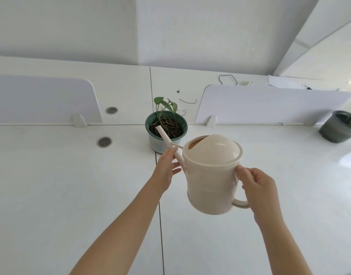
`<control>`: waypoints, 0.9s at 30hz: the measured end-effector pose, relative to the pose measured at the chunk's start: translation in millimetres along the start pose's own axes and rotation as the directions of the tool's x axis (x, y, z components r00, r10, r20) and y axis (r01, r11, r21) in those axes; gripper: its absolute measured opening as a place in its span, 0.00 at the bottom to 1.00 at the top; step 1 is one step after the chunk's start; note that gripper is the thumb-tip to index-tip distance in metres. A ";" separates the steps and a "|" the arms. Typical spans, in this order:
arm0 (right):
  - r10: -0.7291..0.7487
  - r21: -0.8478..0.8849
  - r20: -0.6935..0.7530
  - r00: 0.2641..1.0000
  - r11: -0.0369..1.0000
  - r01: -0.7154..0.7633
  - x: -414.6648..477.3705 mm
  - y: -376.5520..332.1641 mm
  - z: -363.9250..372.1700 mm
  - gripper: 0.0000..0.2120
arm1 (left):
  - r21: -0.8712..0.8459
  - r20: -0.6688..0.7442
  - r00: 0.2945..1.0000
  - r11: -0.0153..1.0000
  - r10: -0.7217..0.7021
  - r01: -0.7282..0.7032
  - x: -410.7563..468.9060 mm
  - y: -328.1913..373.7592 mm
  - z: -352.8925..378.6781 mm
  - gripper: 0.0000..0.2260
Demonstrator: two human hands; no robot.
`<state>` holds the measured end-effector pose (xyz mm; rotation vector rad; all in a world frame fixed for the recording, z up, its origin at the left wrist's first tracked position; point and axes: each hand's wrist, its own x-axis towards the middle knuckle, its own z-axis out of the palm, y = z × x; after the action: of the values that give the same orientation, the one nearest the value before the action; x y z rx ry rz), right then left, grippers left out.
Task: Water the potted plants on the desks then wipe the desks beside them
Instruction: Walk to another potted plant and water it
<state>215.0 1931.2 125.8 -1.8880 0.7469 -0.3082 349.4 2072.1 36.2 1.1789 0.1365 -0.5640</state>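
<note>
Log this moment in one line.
step: watering | right hand: grips watering can handle | left hand: holds spout | spout tip: over green pot

No readable text, label, brand or number anywhere (the watering can (210,181) shows plain plastic).

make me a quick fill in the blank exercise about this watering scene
1. The right hand grips the watering can by its ____.
2. The left hand holds the can's ____.
3. The tip of that part points at the soil in the ____-rimmed pot.
4. A second, dark pot stands at the ____ edge of the view.

Missing words: handle; spout; green; right
</note>
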 end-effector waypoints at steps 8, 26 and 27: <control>0.000 -0.069 -0.035 0.999 0.998 -0.002 3.3 -18.2 10.5 0.13 | -0.016 0.002 1.000 1.000 -0.024 0.024 13.2 3.9 0.2 0.07; -0.015 -0.161 -0.092 0.996 0.987 0.001 5.2 -25.2 4.8 0.10 | -0.016 0.102 0.991 0.996 -0.088 0.090 26.6 0.6 23.3 0.07; -0.025 -0.163 -0.098 0.995 0.987 0.009 5.9 -25.7 4.9 0.10 | -0.013 0.109 0.990 0.996 -0.086 0.088 27.9 1.7 24.8 0.07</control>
<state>231.3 1938.1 146.0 -2.0454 0.8450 -0.3638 369.5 2040.6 36.5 1.1263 0.1001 -0.7016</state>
